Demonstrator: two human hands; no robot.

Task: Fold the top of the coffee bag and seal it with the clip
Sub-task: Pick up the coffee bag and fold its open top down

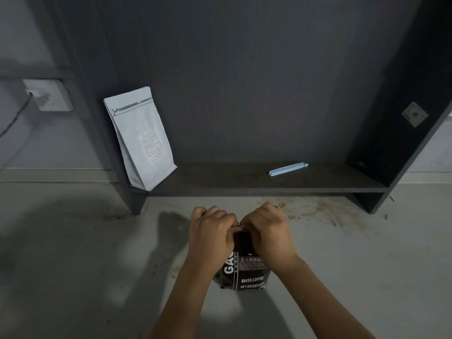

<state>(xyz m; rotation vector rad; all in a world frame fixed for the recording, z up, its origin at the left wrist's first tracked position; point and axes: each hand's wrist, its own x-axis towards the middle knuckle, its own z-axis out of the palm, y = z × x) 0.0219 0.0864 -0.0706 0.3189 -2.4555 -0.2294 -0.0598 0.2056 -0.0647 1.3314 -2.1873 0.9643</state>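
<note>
1. Two bare forearms reach in from the bottom edge and meet at the middle of the view, over a grey, stained floor.
2. Between them stands the dark coffee bag, upright, its printed face toward the camera, with "BAKED.COFFEE" legible low on the front.
3. On the bag's top edge, the left hand is curled shut, pinching the upper left part of the bag.
4. Pressed close beside it, the right hand is clamped on the upper right part; the thumbs of the two hands nearly touch, and the bag's mouth is hidden under the fingers, so how far the fold has gone cannot be told.
5. Beyond the hands, a low dark shelf runs across the view.
6. On that shelf, ahead and to the right of the hands, lies the pale blue clip, closed as far as can be seen, its long axis running left to right and tilting up toward the right end.
7. Judged from this layout, the right hand is the nearer one to the clip, and it lies well apart from both.
8. At the shelf's left end, a white coffee pouch leans against the dark back panel.
</note>
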